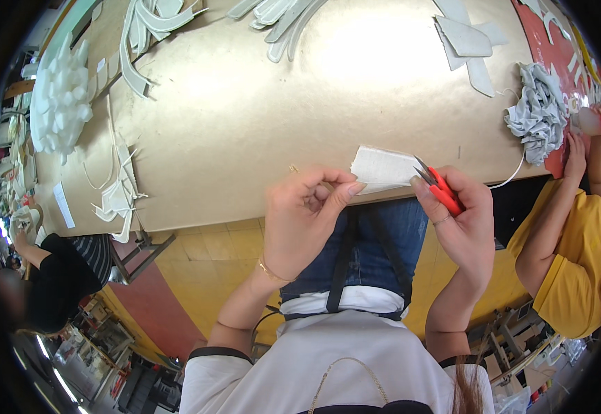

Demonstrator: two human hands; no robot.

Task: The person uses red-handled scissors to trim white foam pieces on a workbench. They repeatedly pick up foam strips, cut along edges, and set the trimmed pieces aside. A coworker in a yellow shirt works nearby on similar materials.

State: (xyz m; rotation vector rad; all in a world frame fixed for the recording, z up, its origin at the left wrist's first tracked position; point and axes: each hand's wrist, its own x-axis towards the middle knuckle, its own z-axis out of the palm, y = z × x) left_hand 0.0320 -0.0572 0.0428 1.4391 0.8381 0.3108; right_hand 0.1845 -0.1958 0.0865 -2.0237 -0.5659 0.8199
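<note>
Two hands meet over the near edge of the tan desk [231,131], and that edge is the landmark for the rest. The left hand [304,214] pinches a small white fabric piece [383,168] between thumb and forefinger, fingers closed on its near-left corner, so the piece juts out flat just above the desk edge where the other hand can reach it. The right hand [462,214] is curled shut around red-handled thread snips [437,185], their dark blades pointing up and left and touching the fabric piece's right end; held this way, the blades come at the cloth from the free side, opposite the pinch.

Farther back from the desk edge, white cut strips [283,21] and flat grey-white pieces [467,41] lie spread out, seemingly sorted by shape and kept out of the working spot. To the left of the edge a heap of white foam-like pieces [60,96] sits at the desk's end. Off to the right along the same edge, a bundle of grey cloth [538,110] lies beside a person in a yellow shirt [576,255], whose hand rests near it.
</note>
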